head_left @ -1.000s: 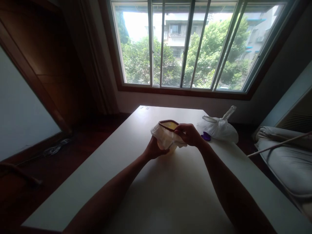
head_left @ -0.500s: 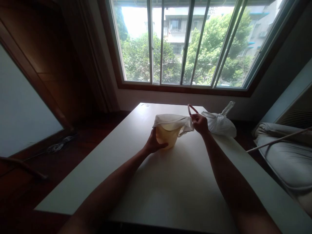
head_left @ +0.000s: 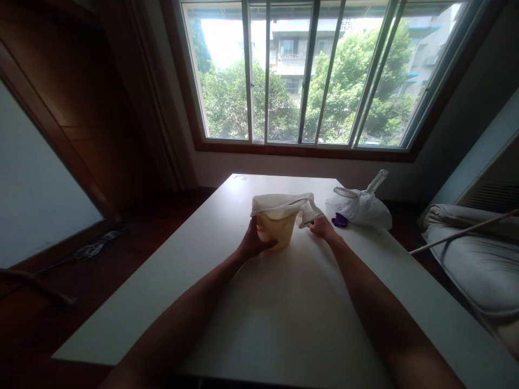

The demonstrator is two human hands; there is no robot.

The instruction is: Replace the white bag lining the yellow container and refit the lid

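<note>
Yellow, translucent plastic forms the container (head_left: 279, 232) that stands upright on the white table (head_left: 251, 324), near the centre of the frame. Thin white film (head_left: 279, 204) covers its mouth and spills past the rim, drooping furthest on the right side. The left hand (head_left: 253, 240) is curved around the container's left and near side, its thumb laid across the lower front, gripping it. The right hand (head_left: 321, 227) is at the drooping edge of the film, just right of the container; its fingers are partly hidden, so I cannot tell how far they are closed or whether they pinch anything.

Right of that hand lies a small purple object (head_left: 339, 220), just beside a knotted white bag (head_left: 368, 209) whose handles point up. Across the top of the frame, a window (head_left: 279, 81) shows green trees and a pale building. Pale cushioned furniture (head_left: 474, 265) sits at the right edge.
</note>
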